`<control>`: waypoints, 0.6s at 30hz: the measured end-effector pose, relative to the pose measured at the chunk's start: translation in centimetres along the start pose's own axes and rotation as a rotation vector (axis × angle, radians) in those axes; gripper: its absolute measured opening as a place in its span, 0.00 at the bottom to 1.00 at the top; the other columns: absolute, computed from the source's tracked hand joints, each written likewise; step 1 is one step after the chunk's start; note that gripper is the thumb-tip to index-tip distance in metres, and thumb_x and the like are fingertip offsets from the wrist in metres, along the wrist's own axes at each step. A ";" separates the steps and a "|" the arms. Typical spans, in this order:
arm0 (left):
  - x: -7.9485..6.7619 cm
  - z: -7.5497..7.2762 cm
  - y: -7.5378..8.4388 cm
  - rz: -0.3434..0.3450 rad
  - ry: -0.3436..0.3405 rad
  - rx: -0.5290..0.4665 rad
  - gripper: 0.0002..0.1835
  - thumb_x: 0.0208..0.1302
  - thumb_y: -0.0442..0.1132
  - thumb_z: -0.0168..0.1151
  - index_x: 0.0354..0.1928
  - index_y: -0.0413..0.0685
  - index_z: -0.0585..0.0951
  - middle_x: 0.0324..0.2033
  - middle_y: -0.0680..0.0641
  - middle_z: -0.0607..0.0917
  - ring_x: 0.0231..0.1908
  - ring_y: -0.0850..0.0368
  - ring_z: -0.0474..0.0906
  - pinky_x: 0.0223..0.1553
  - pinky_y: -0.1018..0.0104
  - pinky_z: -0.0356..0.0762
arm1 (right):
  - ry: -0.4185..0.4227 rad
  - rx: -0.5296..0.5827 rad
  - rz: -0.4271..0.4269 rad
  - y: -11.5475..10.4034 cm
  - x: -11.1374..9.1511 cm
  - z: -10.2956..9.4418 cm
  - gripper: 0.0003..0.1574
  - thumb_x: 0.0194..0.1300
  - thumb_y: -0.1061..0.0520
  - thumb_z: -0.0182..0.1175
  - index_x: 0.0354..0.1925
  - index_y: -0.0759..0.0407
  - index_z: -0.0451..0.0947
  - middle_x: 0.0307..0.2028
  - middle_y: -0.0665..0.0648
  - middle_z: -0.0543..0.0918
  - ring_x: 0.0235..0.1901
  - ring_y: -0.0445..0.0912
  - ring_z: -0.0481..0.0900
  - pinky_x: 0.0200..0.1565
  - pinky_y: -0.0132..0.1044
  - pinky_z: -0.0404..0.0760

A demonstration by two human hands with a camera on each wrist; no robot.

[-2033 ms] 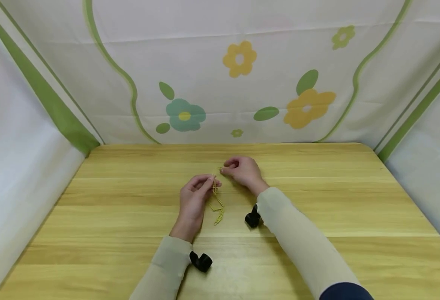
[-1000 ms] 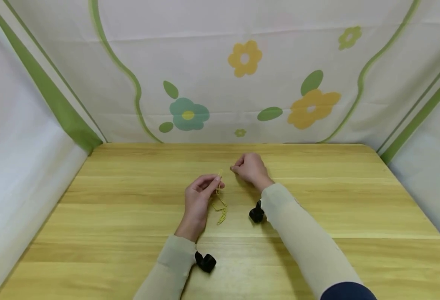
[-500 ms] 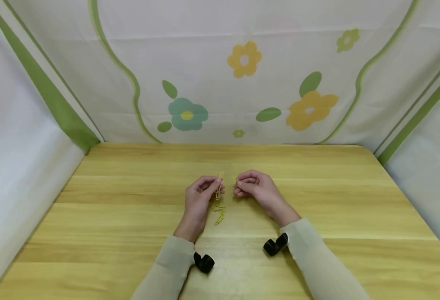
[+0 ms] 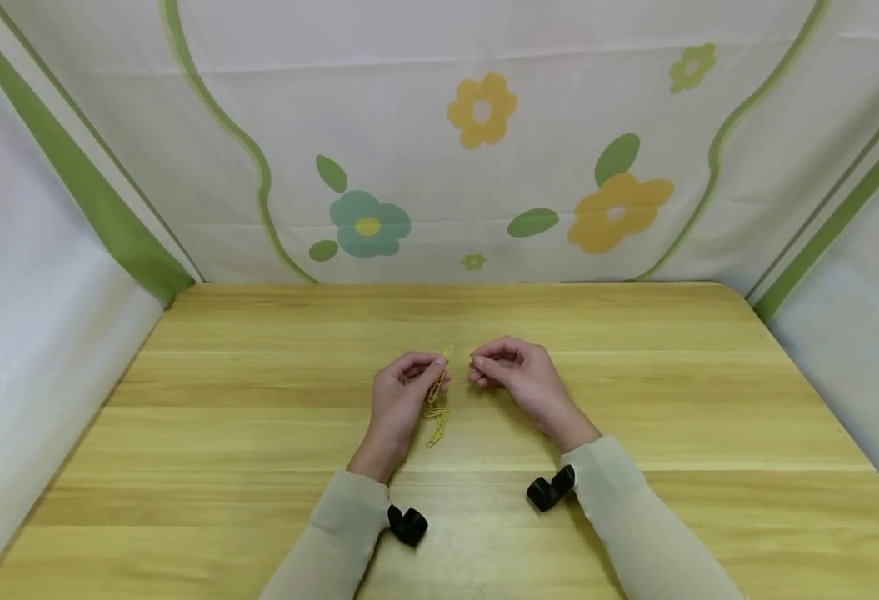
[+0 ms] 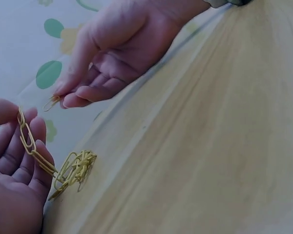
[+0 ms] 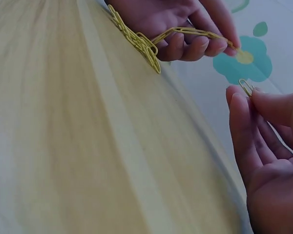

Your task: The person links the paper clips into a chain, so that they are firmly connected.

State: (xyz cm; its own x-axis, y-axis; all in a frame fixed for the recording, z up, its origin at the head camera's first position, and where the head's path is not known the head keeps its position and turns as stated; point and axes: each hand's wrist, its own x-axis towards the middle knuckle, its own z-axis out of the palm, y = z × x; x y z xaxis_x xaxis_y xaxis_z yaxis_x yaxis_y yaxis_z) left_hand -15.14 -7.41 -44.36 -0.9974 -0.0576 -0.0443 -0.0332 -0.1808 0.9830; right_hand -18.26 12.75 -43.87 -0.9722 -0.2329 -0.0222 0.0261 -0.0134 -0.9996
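My left hand (image 4: 403,396) pinches the upper end of a chain of yellow paper clips (image 5: 31,144) between thumb and fingertips, one clip poking up past the thumb. Below that hand the chain drops to a bunched heap of linked clips (image 6: 134,39) on the wooden table. A short gap to the right, my right hand (image 4: 527,382) pinches a single yellow paper clip (image 6: 245,87); its looped end sticks out beyond the fingertips. In the left wrist view this clip (image 5: 51,103) is apart from the chain, and its other end is hidden by the fingers.
The wooden tabletop (image 4: 222,467) stretches out around both hands. Behind it hangs a white curtain (image 4: 409,133) with printed flowers, and white cloth also closes off the left and right sides. A black wrist camera (image 4: 407,527) sits at the left cuff, another (image 4: 550,489) at the right.
My right hand moved away from the chain toward the far side, then came back nearer with its wrist turned, holding a clip. The left hand stays nearly in place; the hanging chain sits more bunched.
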 end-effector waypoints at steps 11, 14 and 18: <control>-0.1 0.1 -0.4 0.015 -0.054 0.114 0.09 0.76 0.36 0.67 0.47 0.36 0.87 0.30 0.49 0.86 0.29 0.57 0.81 0.34 0.70 0.81 | 0.066 -0.132 -0.065 -0.7 -0.5 0.8 0.11 0.72 0.61 0.71 0.49 0.67 0.88 0.45 0.69 0.91 0.35 0.46 0.92 0.41 0.37 0.90; -0.2 0.2 -0.4 0.024 -0.061 0.118 0.07 0.75 0.35 0.67 0.46 0.35 0.86 0.30 0.47 0.86 0.29 0.57 0.81 0.33 0.70 0.81 | 0.070 -0.142 -0.071 -0.7 -0.6 0.8 0.10 0.72 0.62 0.71 0.48 0.66 0.88 0.44 0.66 0.92 0.36 0.47 0.92 0.41 0.37 0.89; -0.2 0.3 -0.5 0.031 -0.059 0.128 0.07 0.75 0.34 0.67 0.45 0.34 0.86 0.31 0.45 0.86 0.29 0.57 0.80 0.33 0.70 0.81 | 0.072 -0.165 -0.081 -0.6 -0.6 0.8 0.09 0.72 0.62 0.71 0.47 0.65 0.89 0.41 0.61 0.92 0.37 0.50 0.92 0.41 0.38 0.89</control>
State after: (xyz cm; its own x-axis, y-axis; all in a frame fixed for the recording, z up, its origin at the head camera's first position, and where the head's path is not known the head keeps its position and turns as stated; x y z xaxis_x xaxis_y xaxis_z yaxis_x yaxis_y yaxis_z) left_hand -15.00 -7.02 -44.76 -1.0000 -0.0024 -0.0069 -0.0068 -0.0525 0.9986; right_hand -17.49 12.08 -43.24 -0.9839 -0.1672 0.0626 -0.0852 0.1317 -0.9876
